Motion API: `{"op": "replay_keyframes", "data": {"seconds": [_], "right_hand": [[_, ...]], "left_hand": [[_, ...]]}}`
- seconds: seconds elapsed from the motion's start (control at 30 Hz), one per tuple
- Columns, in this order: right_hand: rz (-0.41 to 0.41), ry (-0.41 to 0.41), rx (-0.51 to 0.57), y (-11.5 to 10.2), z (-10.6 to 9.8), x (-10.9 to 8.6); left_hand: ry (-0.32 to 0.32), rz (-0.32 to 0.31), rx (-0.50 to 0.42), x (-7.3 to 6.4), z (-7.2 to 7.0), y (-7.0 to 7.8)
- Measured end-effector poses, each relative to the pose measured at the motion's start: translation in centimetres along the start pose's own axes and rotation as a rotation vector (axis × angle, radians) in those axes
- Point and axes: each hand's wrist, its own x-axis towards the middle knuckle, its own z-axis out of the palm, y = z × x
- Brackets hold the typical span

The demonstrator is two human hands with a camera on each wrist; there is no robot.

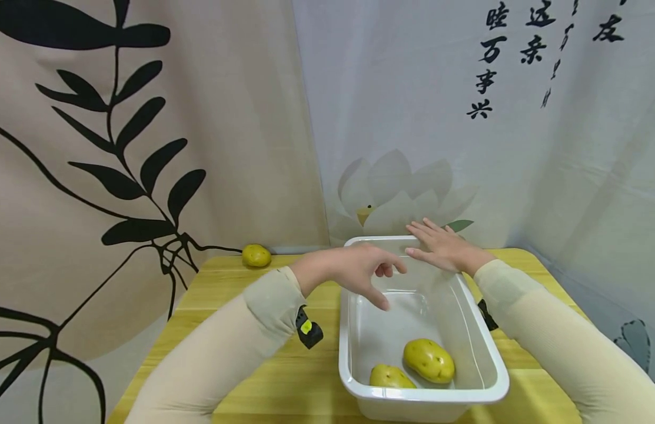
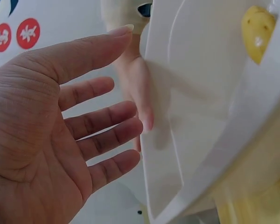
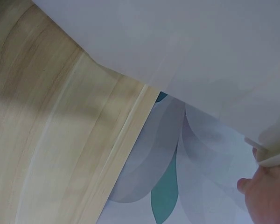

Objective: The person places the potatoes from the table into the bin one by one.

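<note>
A white plastic basin (image 1: 424,396) stands on the wooden table with two yellow potatoes inside: one potato (image 1: 429,360) lies toward the near right, the other potato (image 1: 391,376) is partly hidden by the front rim. Over the basin's far left part, my left hand (image 1: 363,270) hovers with fingers loosely bent and thumb apart. Its palm (image 2: 28,140) shows nothing held. My right hand (image 1: 442,247) lies at the basin's far right corner, fingers extended and touching the rim. Only part of the right hand (image 3: 267,193) appears by the rim in the right wrist view.
A third potato (image 1: 256,255) sits at the table's back left edge. The wooden table (image 1: 285,359) extends on both sides of the basin. Behind it hangs a printed curtain (image 1: 242,118) with leaves, a lotus and dark characters. Each wrist carries a small black camera (image 1: 309,328).
</note>
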Motion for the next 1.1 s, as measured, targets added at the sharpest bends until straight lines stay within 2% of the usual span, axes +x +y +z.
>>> {"op": "replay_keyframes", "data": {"seconds": [0.3,0.57,1.1], "right_hand": [[0.010,-0.014,0.006,0.1,-0.1,0.1],[0.007,-0.015,0.006,0.2,0.0,0.1],[-0.012,-0.011,0.019,0.3,-0.1,0.0]], "left_hand": [[0.073,-0.032,-0.011,-2.3,-0.9,-1.3],[0.141,-0.034,-0.032,-4.3,-1.6,-2.5],[0.206,-0.149,-0.119,-8.5,-1.7,-6.0]]}}
